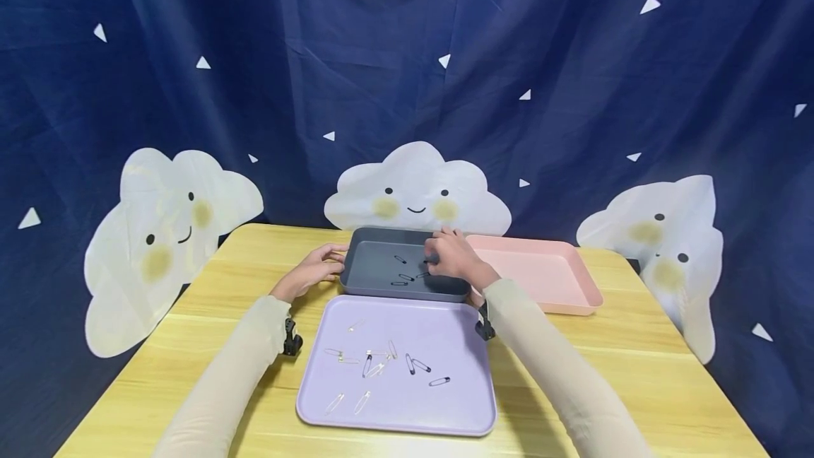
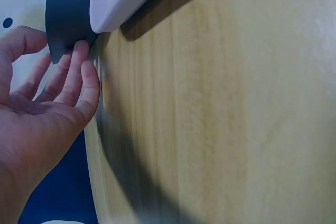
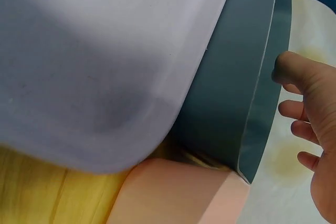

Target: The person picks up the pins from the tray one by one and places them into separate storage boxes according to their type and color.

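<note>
My left hand (image 1: pixel 309 272) is at the left end of the dark grey tray (image 1: pixel 375 271), its fingertips touching the end wall (image 2: pixel 71 11) and the thumb by the rim. Over the right part of that tray is my right hand (image 1: pixel 454 256), thumb and forefinger together, with the small dark end of a safety pin (image 1: pixel 427 261) showing at their tips. Several black safety pins (image 1: pixel 406 277) lie in the grey tray. Nearer to me, the lilac tray (image 1: pixel 458 401) bears gold-coloured safety pins (image 1: pixel 362 401) and a few black ones (image 1: pixel 439 381).
A pink tray (image 1: pixel 572 295) stands at the right, against the grey tray's end. All the trays are on a wooden table (image 1: pixel 159 366). Behind it hangs a dark blue curtain (image 1: pixel 381 90) with white clouds. Both wrists carry small black devices (image 1: pixel 292 338).
</note>
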{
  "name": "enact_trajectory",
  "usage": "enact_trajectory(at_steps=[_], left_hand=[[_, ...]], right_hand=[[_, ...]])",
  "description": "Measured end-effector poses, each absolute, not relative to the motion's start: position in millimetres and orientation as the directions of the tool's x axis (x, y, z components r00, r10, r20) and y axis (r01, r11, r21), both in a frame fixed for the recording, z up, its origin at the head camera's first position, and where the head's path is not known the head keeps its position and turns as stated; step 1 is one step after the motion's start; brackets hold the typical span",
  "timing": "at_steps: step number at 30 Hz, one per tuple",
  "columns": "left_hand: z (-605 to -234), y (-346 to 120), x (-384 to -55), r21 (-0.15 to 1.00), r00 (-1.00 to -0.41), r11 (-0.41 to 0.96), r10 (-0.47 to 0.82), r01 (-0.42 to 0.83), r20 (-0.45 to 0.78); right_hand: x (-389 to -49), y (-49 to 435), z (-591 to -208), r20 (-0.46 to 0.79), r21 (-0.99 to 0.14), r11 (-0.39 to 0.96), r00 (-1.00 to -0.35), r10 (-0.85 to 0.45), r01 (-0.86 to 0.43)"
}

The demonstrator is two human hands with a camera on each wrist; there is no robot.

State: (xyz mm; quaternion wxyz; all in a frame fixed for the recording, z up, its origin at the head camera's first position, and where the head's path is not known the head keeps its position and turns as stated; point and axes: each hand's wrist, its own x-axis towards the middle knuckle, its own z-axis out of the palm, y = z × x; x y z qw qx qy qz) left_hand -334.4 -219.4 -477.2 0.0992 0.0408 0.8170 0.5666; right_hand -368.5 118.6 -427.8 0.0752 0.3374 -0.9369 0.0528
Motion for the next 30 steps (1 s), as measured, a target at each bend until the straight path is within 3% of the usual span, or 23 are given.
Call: enact_trajectory(at_steps=[5, 22, 30], left_hand=[[-477, -218, -333, 0.934, -0.976, 0.355, 0.189, -0.036, -0.110], [-474, -219, -330, 0.936, -0.974, 0.350, 0.193, -0.044, -0.118], [-474, -219, -330, 0.932, -0.973, 0.359, 0.196, -0.042, -0.119]], right_hand=[[-359, 122, -424, 0.215, -0.045, 0.737, -0.727, -0.652, -0.675], [-296, 129, -426, 0.343, -0.059, 0.508, -0.495, -0.798, -0.860], [-261, 134, -434, 0.267, -0.139, 0.451, -0.472, -0.840, -0.882]])
